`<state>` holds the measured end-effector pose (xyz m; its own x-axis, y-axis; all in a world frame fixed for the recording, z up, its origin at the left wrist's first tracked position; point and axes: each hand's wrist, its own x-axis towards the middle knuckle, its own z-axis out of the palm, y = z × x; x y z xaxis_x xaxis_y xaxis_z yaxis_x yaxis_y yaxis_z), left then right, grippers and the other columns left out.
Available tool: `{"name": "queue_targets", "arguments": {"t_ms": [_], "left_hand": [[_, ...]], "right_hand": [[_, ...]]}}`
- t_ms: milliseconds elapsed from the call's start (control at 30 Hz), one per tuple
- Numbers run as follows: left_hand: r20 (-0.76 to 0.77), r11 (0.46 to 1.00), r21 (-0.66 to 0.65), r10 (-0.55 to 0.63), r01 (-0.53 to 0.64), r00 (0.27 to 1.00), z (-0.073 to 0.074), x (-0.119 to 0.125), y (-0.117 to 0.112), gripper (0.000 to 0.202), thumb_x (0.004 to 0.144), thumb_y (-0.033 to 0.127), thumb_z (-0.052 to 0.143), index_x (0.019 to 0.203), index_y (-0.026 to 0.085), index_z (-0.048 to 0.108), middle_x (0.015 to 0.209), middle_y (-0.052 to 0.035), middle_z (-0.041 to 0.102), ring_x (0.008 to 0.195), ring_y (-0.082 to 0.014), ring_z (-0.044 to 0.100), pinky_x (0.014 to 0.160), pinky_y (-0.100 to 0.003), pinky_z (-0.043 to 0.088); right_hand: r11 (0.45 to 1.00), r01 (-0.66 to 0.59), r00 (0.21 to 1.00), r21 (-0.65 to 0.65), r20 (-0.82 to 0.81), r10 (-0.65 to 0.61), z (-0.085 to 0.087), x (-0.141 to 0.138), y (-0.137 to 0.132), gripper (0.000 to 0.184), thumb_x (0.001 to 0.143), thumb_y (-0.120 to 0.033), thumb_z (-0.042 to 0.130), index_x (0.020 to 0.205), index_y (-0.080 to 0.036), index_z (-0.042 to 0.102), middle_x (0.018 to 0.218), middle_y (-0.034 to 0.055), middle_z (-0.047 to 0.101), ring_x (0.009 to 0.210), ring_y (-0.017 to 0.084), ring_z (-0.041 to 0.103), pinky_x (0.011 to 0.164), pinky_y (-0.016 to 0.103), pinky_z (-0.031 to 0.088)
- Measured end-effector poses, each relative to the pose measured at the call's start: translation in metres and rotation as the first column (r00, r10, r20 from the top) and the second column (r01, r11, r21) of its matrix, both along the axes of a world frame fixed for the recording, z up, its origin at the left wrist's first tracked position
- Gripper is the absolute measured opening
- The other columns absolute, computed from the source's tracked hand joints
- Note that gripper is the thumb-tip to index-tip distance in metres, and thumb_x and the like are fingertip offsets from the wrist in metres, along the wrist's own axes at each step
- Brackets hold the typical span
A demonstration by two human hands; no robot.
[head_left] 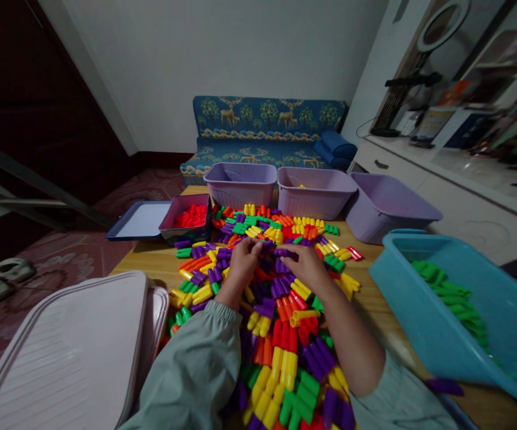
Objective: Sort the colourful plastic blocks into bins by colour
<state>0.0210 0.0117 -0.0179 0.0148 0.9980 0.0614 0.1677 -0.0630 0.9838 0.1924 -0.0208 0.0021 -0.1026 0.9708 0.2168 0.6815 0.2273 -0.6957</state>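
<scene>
A wide heap of plastic bullet-shaped blocks (pixel 285 334) in purple, yellow, red, orange and green covers the wooden table (pixel 159 263). Both hands reach into the far middle of the heap. My left hand (pixel 244 255) is curled with its fingers pinched on a purple block. My right hand (pixel 305 263) lies palm down, its fingertips closed on a purple block (pixel 283 253) between the two hands. Grey-green sleeves cover both forearms.
Three lilac bins (pixel 240 182) (pixel 314 188) (pixel 386 206) stand at the table's far edge. A small tub of red blocks (pixel 189 218) sits far left beside a blue tray lid (pixel 139 220). A blue bin with green blocks (pixel 455 298) is right; a pink lid (pixel 65 352) lies near left.
</scene>
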Motion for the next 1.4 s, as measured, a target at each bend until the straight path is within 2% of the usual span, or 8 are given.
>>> {"name": "queue_targets", "arguments": {"t_ms": [233,400,533,767,933,1033,1133,1400], "left_hand": [[0.5,0.948,-0.288,0.027,0.137,0.866,0.019,-0.001,-0.004,0.025,0.085,0.042,0.055,0.087,0.017,0.058,0.07,0.0003,0.058,0.057,-0.0101,0.057,0.047,-0.018,0.038],[0.627,0.853,-0.373,-0.058,0.365,0.777,0.03,-0.005,-0.008,0.048,0.085,0.065,0.045,0.092,0.019,0.06,0.078,-0.0033,0.064,0.058,-0.0121,0.061,0.039,-0.018,0.036],[0.649,0.798,-0.364,-0.151,0.479,0.746,0.034,0.0,-0.015,0.047,0.085,0.062,0.048,0.093,0.018,0.063,0.077,-0.0049,0.067,0.052,-0.0116,0.06,0.037,-0.018,0.035],[0.654,0.814,-0.291,-0.215,0.503,0.725,0.034,0.003,-0.019,0.038,0.087,0.048,0.056,0.103,0.016,0.068,0.091,-0.0085,0.072,0.056,-0.0104,0.061,0.037,-0.017,0.035],[0.702,0.817,-0.268,-0.197,0.51,0.684,0.032,0.0,-0.016,0.036,0.088,0.046,0.055,0.104,0.017,0.067,0.09,-0.009,0.072,0.06,-0.0131,0.066,0.039,-0.016,0.04],[0.737,0.801,-0.259,-0.197,0.54,0.646,0.035,-0.002,-0.017,0.037,0.088,0.048,0.055,0.102,0.016,0.067,0.083,-0.009,0.072,0.062,-0.0149,0.067,0.04,-0.016,0.042],[0.749,0.784,-0.261,-0.203,0.563,0.63,0.037,-0.002,-0.018,0.04,0.087,0.05,0.056,0.098,0.013,0.067,0.076,-0.0087,0.07,0.061,-0.0151,0.067,0.04,-0.016,0.044],[0.736,0.88,-0.172,-0.184,0.443,0.651,0.026,-0.002,-0.015,0.033,0.074,0.033,0.075,0.1,0.015,0.066,0.08,-0.0034,0.068,0.063,-0.0127,0.065,0.04,-0.015,0.045]], "right_hand": [[0.983,0.174,0.869,0.064,-0.479,-0.123,-0.002,-0.008,0.004,0.029,0.078,-0.03,0.063,0.104,-0.019,0.072,0.102,0.0056,0.074,0.092,0.02,0.069,0.086,0.033,0.054],[0.973,0.202,0.874,0.115,-0.47,-0.126,0.012,-0.023,-0.006,0.032,0.081,-0.034,0.062,0.108,-0.02,0.071,0.103,0.006,0.073,0.092,0.021,0.068,0.084,0.033,0.054],[0.97,0.136,0.932,0.201,-0.359,-0.056,0.015,-0.03,-0.011,0.027,0.083,-0.03,0.06,0.107,-0.022,0.071,0.107,0.0057,0.071,0.098,0.02,0.066,0.089,0.032,0.051],[0.941,0.231,0.964,0.247,-0.19,-0.187,0.024,-0.026,-0.014,0.027,0.085,-0.042,0.059,0.093,-0.021,0.073,0.091,0.0078,0.066,0.084,0.02,0.063,0.078,0.031,0.051],[0.959,0.255,0.84,0.124,-0.52,-0.156,0.03,-0.03,-0.015,0.033,0.08,-0.041,0.064,0.105,-0.02,0.062,0.084,0.0052,0.069,0.072,0.018,0.066,0.064,0.028,0.053],[0.979,0.188,0.788,0.076,-0.606,-0.104,0.029,-0.033,-0.016,0.034,0.078,-0.044,0.066,0.099,-0.017,0.062,0.082,0.0052,0.069,0.064,0.016,0.065,0.055,0.026,0.053],[0.991,0.096,0.835,0.098,-0.55,-0.026,0.026,-0.033,-0.015,0.033,0.084,-0.043,0.06,0.098,-0.015,0.068,0.089,0.0066,0.067,0.054,0.012,0.061,0.048,0.024,0.052],[0.992,0.001,0.828,0.124,-0.557,0.069,0.026,-0.031,-0.013,0.026,0.085,-0.031,0.057,0.102,-0.018,0.072,0.108,0.0078,0.062,0.068,0.012,0.066,0.06,0.029,0.06]]}}
